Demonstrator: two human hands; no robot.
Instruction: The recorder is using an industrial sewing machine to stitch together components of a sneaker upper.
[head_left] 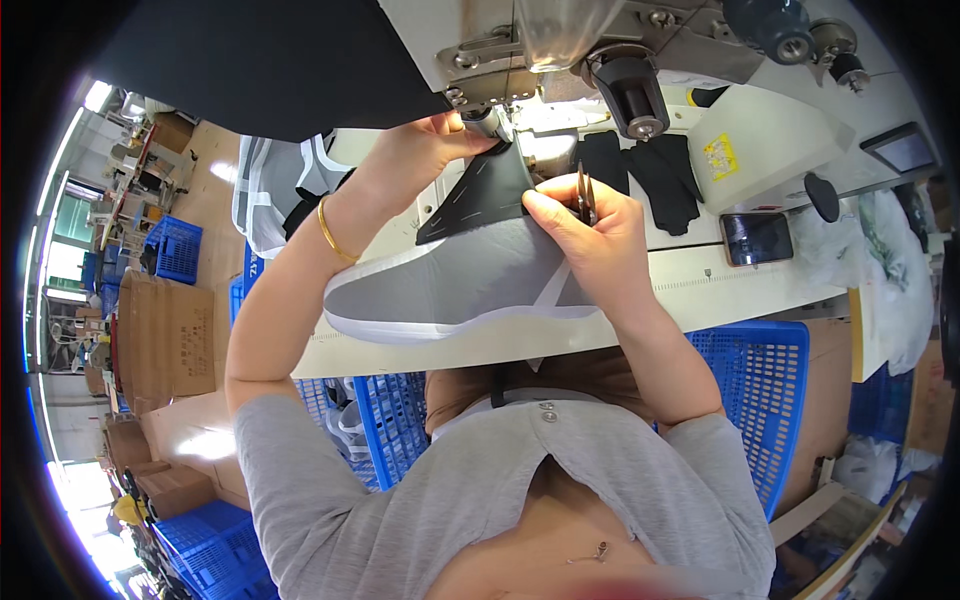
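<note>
Hands [608, 240] on grey-and-black upper [450, 280], sewing machine [625, 92] cut off above

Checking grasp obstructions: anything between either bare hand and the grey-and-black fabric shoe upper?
Nothing visible: left hand and right hand both touch the shoe upper. The dark, pointed metal tool in the right hand sits beside its thumb, not in between.

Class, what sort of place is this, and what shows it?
Probably a sewing workshop, perhaps for shoes: a white metal sewing machine, a grey, black and white fabric shoe upper and a blue perforated plastic basket.
</note>
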